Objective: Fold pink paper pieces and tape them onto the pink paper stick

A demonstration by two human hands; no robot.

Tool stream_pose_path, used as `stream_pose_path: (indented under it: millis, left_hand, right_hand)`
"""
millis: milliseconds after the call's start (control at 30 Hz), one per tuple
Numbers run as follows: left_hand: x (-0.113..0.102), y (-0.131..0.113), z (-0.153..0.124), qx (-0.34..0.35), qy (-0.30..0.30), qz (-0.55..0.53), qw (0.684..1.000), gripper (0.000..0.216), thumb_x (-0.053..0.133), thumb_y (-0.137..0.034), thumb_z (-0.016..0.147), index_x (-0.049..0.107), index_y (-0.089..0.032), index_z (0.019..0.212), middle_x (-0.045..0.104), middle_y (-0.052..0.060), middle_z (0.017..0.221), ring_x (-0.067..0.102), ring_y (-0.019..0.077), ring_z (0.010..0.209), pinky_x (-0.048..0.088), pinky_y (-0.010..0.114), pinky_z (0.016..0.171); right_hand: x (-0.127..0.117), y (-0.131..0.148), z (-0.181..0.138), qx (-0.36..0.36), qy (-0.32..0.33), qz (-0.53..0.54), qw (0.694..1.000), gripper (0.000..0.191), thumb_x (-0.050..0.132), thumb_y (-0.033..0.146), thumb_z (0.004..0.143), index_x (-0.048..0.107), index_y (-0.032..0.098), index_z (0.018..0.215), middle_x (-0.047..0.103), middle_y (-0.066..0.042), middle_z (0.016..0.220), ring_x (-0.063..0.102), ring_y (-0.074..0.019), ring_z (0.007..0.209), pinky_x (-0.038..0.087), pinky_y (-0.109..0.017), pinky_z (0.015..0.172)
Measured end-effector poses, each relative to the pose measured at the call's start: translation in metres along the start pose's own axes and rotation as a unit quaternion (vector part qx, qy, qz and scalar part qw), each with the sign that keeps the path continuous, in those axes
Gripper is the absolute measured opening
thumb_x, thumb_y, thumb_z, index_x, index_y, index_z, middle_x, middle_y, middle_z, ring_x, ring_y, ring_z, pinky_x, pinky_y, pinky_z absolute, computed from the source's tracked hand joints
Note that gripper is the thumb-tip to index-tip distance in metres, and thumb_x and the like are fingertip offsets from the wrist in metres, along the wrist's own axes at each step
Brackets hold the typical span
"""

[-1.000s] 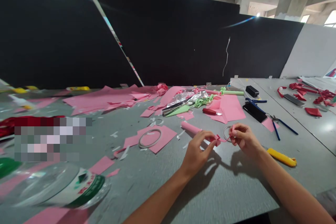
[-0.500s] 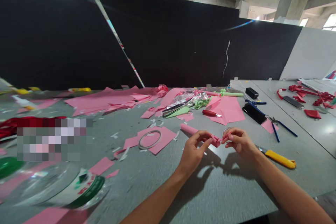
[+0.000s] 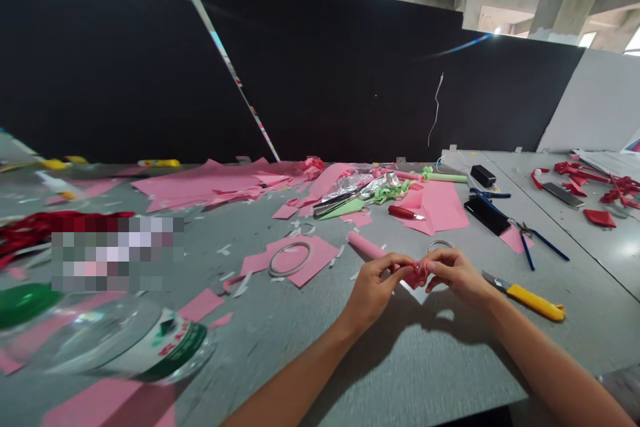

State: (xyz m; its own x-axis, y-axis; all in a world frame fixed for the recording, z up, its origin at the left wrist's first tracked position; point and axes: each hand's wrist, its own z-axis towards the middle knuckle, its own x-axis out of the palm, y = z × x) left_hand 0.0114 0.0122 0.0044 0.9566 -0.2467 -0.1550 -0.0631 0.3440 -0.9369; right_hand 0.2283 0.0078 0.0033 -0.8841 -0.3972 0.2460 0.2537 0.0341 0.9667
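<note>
Between the fingertips of both hands is a small crumpled piece of pink paper (image 3: 420, 273), held just above the grey table. My left hand (image 3: 371, 288) pinches its left side with thumb and forefinger. On the other side, my right hand (image 3: 457, 273) grips it in a similar pinch, its knuckles turned up. A rolled pink paper tube (image 3: 366, 245) reaches out behind my left fingers; whether it joins the held piece is hidden. Partly behind my right hand lies a tape ring (image 3: 440, 244). A yellow-handled utility knife (image 3: 535, 301) rests right of my right wrist.
Pink sheets (image 3: 200, 185), a larger ring (image 3: 290, 259), scissors (image 3: 345, 197) and a red-handled cutter (image 3: 406, 213) lie beyond. Pliers (image 3: 527, 240) and a black phone (image 3: 487, 215) are right. A clear bottle (image 3: 125, 337) lies left. A black partition (image 3: 325, 73) backs the table.
My two hands have come closer together, and the pink paper between them looks more bunched. The narrow gap between the fingertips has closed. The view has shifted slightly.
</note>
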Motion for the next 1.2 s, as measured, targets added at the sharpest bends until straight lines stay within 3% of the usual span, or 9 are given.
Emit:
stream_pose_path:
  millis: [167, 433, 733, 967, 1200]
  left_hand:
    - [-0.008, -0.003, 0.001, 0.096, 0.043, 0.063, 0.992, 0.015, 0.066, -0.024, 0.1, 0.081, -0.023, 0.099, 0.082, 0.005, 0.099, 0.074, 0.022, 0.092, 0.054, 0.034, 0.09]
    - [-0.019, 0.004, 0.0, 0.216, 0.115, 0.198, 0.949, 0.028, 0.053, -0.017, 0.106, 0.079, -0.025, 0.115, 0.081, 0.008, 0.11, 0.072, 0.024, 0.1, 0.051, 0.044, 0.104]
    - [-0.021, 0.006, -0.003, 0.253, 0.144, 0.241, 0.926, 0.034, 0.051, -0.011, 0.106, 0.077, -0.026, 0.123, 0.078, 0.008, 0.111, 0.069, 0.0228, 0.098, 0.053, 0.036, 0.09]
    - [-0.019, 0.005, -0.002, 0.257, 0.133, 0.22, 0.932, 0.027, 0.053, -0.018, 0.109, 0.079, -0.023, 0.114, 0.081, 0.008, 0.107, 0.073, 0.0229, 0.097, 0.054, 0.036, 0.09]
    - [-0.017, 0.005, -0.001, 0.279, 0.107, 0.199, 0.933, 0.024, 0.055, -0.028, 0.112, 0.074, -0.019, 0.101, 0.081, 0.006, 0.094, 0.074, 0.019, 0.085, 0.056, 0.029, 0.081]
  right_hand:
    - [-0.003, 0.003, 0.0, 0.023, 0.02, -0.027, 0.999, 0.035, 0.089, 0.051, 0.086, 0.082, 0.017, 0.088, 0.075, -0.005, 0.084, 0.07, -0.0142, 0.069, 0.062, -0.027, 0.066]
    - [-0.001, 0.003, -0.002, 0.024, 0.06, -0.049, 0.997, 0.031, 0.085, 0.049, 0.092, 0.082, 0.018, 0.093, 0.077, -0.006, 0.091, 0.071, -0.0146, 0.073, 0.061, -0.026, 0.068]
    - [-0.002, 0.0, -0.001, 0.047, 0.058, -0.079, 0.994, 0.03, 0.088, 0.047, 0.088, 0.084, 0.017, 0.089, 0.076, -0.004, 0.084, 0.069, -0.0149, 0.07, 0.059, -0.026, 0.067]
    - [-0.002, -0.002, 0.001, 0.049, 0.048, -0.085, 0.994, 0.031, 0.091, 0.047, 0.084, 0.086, 0.017, 0.085, 0.078, -0.005, 0.083, 0.067, -0.0146, 0.067, 0.057, -0.025, 0.064]
    - [-0.001, -0.002, 0.001, 0.055, 0.046, -0.111, 0.991, 0.032, 0.093, 0.046, 0.081, 0.087, 0.016, 0.085, 0.077, -0.005, 0.079, 0.067, -0.0145, 0.063, 0.055, -0.026, 0.063]
